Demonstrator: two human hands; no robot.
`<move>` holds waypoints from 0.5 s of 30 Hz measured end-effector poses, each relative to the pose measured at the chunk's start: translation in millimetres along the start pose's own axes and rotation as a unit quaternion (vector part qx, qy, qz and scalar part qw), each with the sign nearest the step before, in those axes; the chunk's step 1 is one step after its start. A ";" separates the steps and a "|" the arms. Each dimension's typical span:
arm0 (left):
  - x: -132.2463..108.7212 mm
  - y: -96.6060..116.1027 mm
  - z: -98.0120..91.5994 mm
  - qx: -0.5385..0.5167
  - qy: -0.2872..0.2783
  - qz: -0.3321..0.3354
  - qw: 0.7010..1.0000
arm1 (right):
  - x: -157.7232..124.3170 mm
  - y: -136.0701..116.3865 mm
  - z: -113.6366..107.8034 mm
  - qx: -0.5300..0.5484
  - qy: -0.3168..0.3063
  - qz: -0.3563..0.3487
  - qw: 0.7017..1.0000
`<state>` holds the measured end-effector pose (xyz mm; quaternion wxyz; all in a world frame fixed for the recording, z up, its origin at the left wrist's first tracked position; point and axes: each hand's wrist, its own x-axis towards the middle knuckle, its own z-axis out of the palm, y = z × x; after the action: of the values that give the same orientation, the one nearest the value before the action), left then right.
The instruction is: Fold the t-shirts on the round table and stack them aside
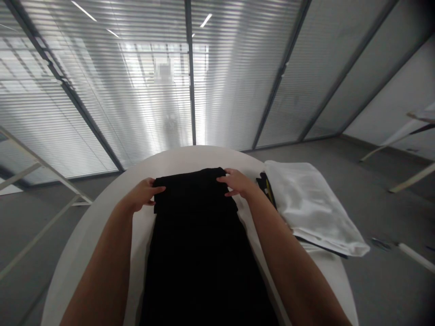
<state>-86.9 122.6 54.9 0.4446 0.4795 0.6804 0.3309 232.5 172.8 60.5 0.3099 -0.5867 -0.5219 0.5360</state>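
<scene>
A long black cloth garment (204,267) lies lengthwise on the round white table (200,156), its far end folded back over itself towards me. At the fold's left corner, my left hand (141,194) grips the black fabric, thumb on top and fingers at the edge. My right hand (236,182) pinches the right corner of the same fold, with its thumb lying over the cloth. The folded flap is a little wider than the layer under it. What kind of garment it is, I cannot tell.
Folded shiny white cloth (306,203) lies at the table's right edge, partly overhanging, with dark fabric beneath it. A white metal frame (44,167) stands on the left. A glass partition with blinds (231,90) rises behind the table. Another table's legs (413,179) show at right.
</scene>
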 end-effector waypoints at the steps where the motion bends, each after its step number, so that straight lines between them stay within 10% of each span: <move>1: -1.4 0.6 -0.2 -0.018 -0.005 -0.003 1.000 | -2.0 -2.2 -1.6 0.010 -0.009 -0.007 1.000; 15: -9.8 14.6 0.3 -0.108 0.013 0.046 0.993 | -21.4 -13.2 -7.1 0.038 -0.091 -0.076 0.992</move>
<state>-79.9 118.1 70.5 0.4692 0.4545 0.6240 0.4289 238.1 157.4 80.8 0.3229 -0.4817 -0.5702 0.5818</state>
